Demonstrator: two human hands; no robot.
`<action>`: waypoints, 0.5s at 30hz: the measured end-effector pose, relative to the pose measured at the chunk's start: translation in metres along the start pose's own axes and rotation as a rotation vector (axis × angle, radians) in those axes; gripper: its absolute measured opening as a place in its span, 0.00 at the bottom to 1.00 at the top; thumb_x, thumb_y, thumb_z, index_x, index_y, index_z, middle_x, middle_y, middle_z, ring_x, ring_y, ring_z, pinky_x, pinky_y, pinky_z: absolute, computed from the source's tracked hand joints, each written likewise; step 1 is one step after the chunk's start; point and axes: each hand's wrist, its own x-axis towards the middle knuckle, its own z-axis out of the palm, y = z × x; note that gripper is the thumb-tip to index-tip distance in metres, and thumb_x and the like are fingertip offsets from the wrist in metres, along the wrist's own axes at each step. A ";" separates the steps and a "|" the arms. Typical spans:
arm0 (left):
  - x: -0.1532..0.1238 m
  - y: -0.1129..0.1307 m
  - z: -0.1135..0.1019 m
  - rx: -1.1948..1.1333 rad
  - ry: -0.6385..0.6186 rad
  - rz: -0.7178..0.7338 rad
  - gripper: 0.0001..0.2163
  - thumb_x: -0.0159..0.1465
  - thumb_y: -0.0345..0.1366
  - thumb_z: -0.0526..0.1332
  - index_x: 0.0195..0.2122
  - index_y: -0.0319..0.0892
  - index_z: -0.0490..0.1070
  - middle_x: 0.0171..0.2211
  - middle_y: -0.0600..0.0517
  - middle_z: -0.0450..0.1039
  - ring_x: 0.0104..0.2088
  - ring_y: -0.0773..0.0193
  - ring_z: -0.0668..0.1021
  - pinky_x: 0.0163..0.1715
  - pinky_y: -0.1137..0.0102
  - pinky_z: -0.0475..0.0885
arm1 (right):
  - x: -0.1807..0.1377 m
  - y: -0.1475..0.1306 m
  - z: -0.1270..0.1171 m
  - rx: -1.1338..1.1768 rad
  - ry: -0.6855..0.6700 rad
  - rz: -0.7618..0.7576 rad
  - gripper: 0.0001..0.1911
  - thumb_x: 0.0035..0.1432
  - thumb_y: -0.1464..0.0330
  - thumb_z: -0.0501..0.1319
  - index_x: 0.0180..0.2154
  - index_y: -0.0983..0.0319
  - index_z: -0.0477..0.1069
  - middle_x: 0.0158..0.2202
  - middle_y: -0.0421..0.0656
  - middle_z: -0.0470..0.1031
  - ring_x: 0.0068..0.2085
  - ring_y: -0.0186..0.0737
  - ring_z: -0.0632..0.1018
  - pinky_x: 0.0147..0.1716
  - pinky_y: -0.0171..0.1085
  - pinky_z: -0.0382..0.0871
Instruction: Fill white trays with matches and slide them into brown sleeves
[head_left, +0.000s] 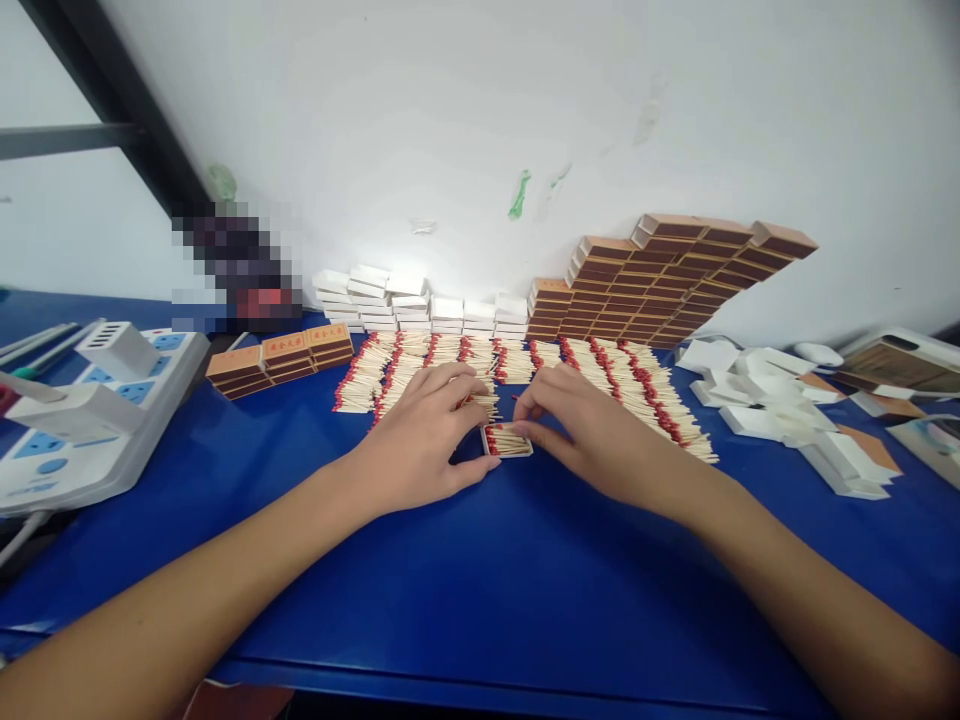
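A small white matchbox tray (508, 453) lies on the blue table, partly filled with red-headed matches (504, 437). My left hand (420, 440) holds the tray's left end, thumb at its near corner and fingers curled over the far side. At the right end, my right hand (581, 430) has its thumb and forefinger bent together by the matches. A red match head shows just beyond those fingertips; whether they grip a match is hidden. Behind both hands spread rows of loose matches (656, 385), partly covered by my fingers.
Stacked white trays (409, 300) and a tall stack of brown matchboxes (660, 275) line the wall. More closed matchboxes (285, 355) sit left. Loose white trays (772, 390) and a phone (904, 355) lie right. A power strip (142, 420) with plugs occupies the left side.
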 end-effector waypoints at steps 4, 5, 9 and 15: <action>0.001 0.001 -0.002 -0.006 -0.019 -0.005 0.12 0.70 0.43 0.70 0.49 0.42 0.79 0.57 0.41 0.77 0.66 0.42 0.72 0.67 0.45 0.69 | -0.003 -0.009 0.003 0.023 -0.030 0.000 0.06 0.75 0.66 0.61 0.40 0.57 0.72 0.43 0.47 0.76 0.45 0.47 0.75 0.43 0.45 0.71; 0.001 0.001 -0.002 -0.008 -0.020 -0.007 0.12 0.70 0.43 0.70 0.49 0.42 0.79 0.57 0.42 0.77 0.66 0.42 0.72 0.67 0.45 0.69 | -0.003 -0.006 0.004 0.027 -0.015 0.007 0.06 0.74 0.65 0.62 0.40 0.57 0.72 0.43 0.47 0.76 0.45 0.47 0.75 0.43 0.45 0.71; 0.000 0.000 -0.001 -0.003 -0.016 -0.010 0.14 0.70 0.43 0.70 0.52 0.42 0.78 0.58 0.41 0.77 0.67 0.42 0.72 0.67 0.44 0.69 | -0.001 0.020 0.005 -0.047 0.122 0.036 0.06 0.74 0.63 0.63 0.41 0.57 0.73 0.39 0.46 0.75 0.43 0.49 0.75 0.41 0.46 0.70; 0.000 0.000 -0.001 0.022 -0.017 0.003 0.13 0.70 0.43 0.70 0.50 0.41 0.79 0.58 0.40 0.77 0.66 0.41 0.72 0.66 0.44 0.70 | 0.008 0.053 0.016 -0.214 0.159 0.035 0.08 0.73 0.66 0.61 0.37 0.58 0.71 0.38 0.48 0.75 0.43 0.52 0.74 0.42 0.48 0.69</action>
